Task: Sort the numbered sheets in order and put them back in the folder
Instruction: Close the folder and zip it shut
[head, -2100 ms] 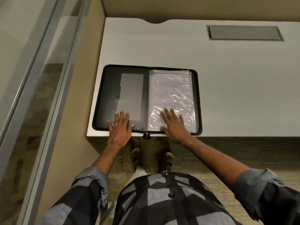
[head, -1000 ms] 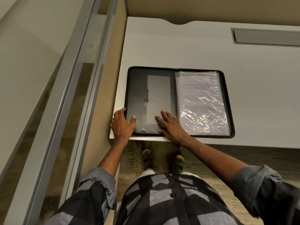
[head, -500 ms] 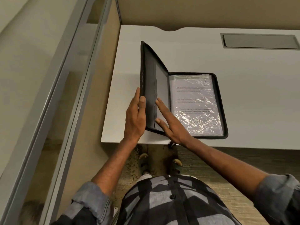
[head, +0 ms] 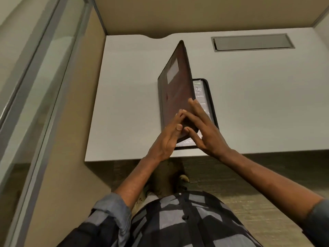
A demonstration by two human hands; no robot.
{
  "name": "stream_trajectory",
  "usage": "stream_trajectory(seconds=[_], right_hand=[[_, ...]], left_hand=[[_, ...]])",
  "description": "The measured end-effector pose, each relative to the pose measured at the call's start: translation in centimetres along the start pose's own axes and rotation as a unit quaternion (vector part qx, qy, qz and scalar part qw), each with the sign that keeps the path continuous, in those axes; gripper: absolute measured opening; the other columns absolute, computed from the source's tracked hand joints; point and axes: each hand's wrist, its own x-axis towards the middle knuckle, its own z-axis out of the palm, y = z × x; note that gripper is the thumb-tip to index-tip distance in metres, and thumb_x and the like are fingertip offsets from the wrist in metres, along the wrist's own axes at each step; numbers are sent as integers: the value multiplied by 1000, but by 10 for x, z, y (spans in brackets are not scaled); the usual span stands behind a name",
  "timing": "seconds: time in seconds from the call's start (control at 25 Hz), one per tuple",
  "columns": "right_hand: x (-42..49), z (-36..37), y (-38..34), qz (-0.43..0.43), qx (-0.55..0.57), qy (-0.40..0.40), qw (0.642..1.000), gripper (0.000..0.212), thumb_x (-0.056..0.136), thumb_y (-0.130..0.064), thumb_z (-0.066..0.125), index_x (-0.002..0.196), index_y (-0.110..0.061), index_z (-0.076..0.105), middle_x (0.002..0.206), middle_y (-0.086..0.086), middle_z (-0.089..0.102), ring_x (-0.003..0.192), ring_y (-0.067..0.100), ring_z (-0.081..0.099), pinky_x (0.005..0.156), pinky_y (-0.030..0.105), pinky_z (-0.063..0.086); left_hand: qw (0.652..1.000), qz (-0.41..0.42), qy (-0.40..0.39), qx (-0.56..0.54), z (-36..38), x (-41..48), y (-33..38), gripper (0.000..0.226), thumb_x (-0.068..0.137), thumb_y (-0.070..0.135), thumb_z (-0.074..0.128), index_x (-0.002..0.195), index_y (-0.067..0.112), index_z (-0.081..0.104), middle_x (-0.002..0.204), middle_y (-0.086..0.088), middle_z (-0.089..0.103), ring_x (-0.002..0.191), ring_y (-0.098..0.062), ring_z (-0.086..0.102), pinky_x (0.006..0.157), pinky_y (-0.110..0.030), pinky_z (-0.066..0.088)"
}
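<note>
**Black cover [head: 175,90] tipping shut over the sheets [head: 201,94]**

Black and stiff, the cover stands tilted above the white desk [head: 128,97], hinged along its left side. The left hand [head: 167,139] lies flat against its outer face near the bottom corner, fingers straight and together. The right hand [head: 208,138] meets it there, fingers straight and spread, the index along the free edge; whether any fingertip is tucked beneath is unclear. The sleeved sheets lie in the lower half of the folder [head: 210,97], close under the right fingers. Lower the cover slowly, drawing the right fingers clear first so the sleeve stays flat.
</note>
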Motion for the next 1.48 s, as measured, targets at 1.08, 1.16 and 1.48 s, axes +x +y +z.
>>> stream_trajectory(seconds=[1.08, 1.16, 1.48], right_hand=[[-83, 126, 4, 171, 19, -160, 972, 36, 96, -37, 67, 127, -21, 58, 126, -1, 60, 108, 9, 57, 94, 30, 54], [-77, 140, -8, 243, 97, -130, 956, 40, 89, -35, 76, 123, -23, 58, 118, -5, 63, 99, 1, 59, 90, 24, 56], [-65, 168, -29, 409, 188, 55, 891, 27, 86, -14, 81, 105, -16, 62, 98, -7, 65, 85, -5, 65, 79, 14, 57]], left_hand=[[973, -230, -18, 18, -8, -51, -107, 86, 87, -14, 66, 156, 27, 37, 128, -3, 63, 116, -12, 62, 92, -22, 56], [974, -224, -37, 20, -13, -49, -110, 86, 88, -12, 67, 157, 28, 36, 132, -6, 64, 114, -11, 63, 83, -15, 55], [974, -215, -76, 20, -27, -38, -107, 83, 92, -6, 67, 159, 26, 31, 132, -7, 69, 121, -21, 66, 107, -35, 46]])
